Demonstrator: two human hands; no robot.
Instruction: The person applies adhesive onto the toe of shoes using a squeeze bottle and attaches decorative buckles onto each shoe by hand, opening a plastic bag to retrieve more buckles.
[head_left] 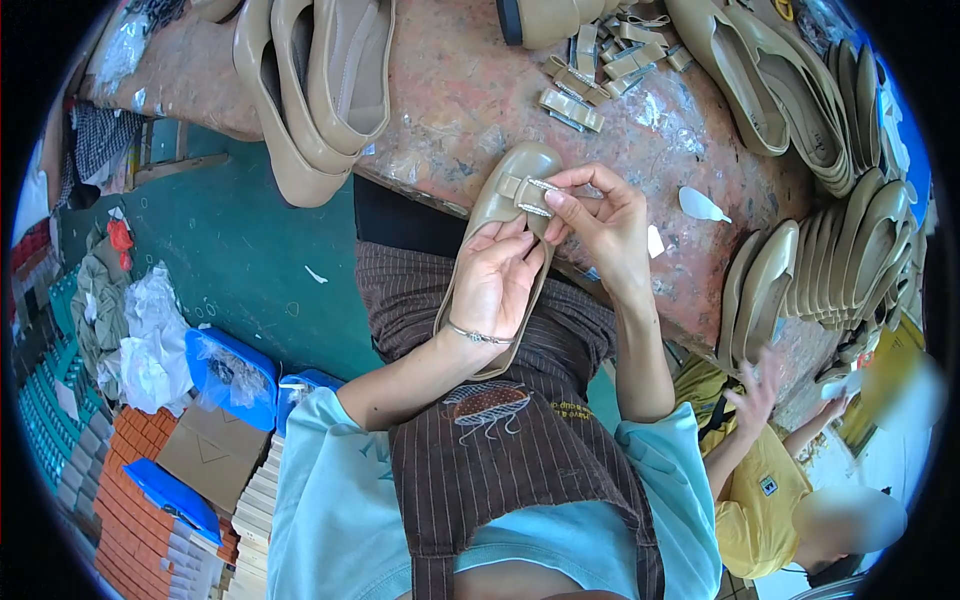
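Observation:
A beige shoe (508,192) rests at the table's front edge, its toe pointing away from me and its heel over my lap. My left hand (497,275) is closed on the shoe, fingers in its opening. A beige bow with a glittering buckle (533,195) lies across the shoe's front. The thumb and fingers of my right hand (600,215) pinch the right end of that bow. Several loose bows (572,108) lie farther back on the table.
Stacked beige shoes (325,100) overhang the table edge at the left. More shoes (765,100) and nested rows (850,250) stand at the right. A white scrap (703,205) lies on the table (450,90). A co-worker in yellow (760,490) is at the lower right.

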